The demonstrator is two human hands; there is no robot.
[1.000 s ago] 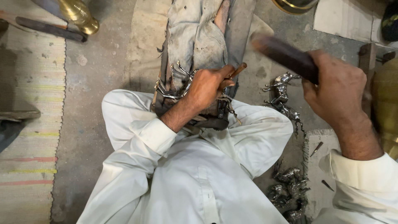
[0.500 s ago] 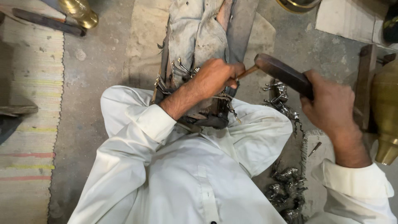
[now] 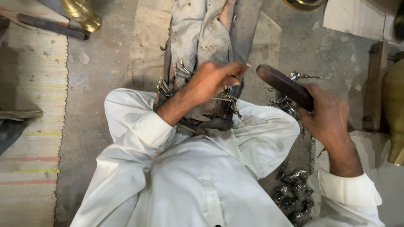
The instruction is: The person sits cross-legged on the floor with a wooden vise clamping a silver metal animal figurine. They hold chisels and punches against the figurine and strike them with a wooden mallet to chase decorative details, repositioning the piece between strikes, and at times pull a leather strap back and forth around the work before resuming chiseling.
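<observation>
The left hand (image 3: 210, 82) is pinching a small tool against the padded block (image 3: 202, 38); the right hand (image 3: 328, 117) is gripping a dark mallet (image 3: 284, 86), poised beside it, needing a square blow.

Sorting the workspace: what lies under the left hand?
Under the left hand small metal pieces sit on a dark wooden block draped with grey cloth. What the fingers pinch is hidden.

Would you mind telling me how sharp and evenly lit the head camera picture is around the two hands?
Head view: soft, even light, no glare on the white clothing; the left hand is slightly smeared by motion blur; the right hand and its dark wooden mallet look sharper; the brass vessel at top left shows small highlights.
</observation>
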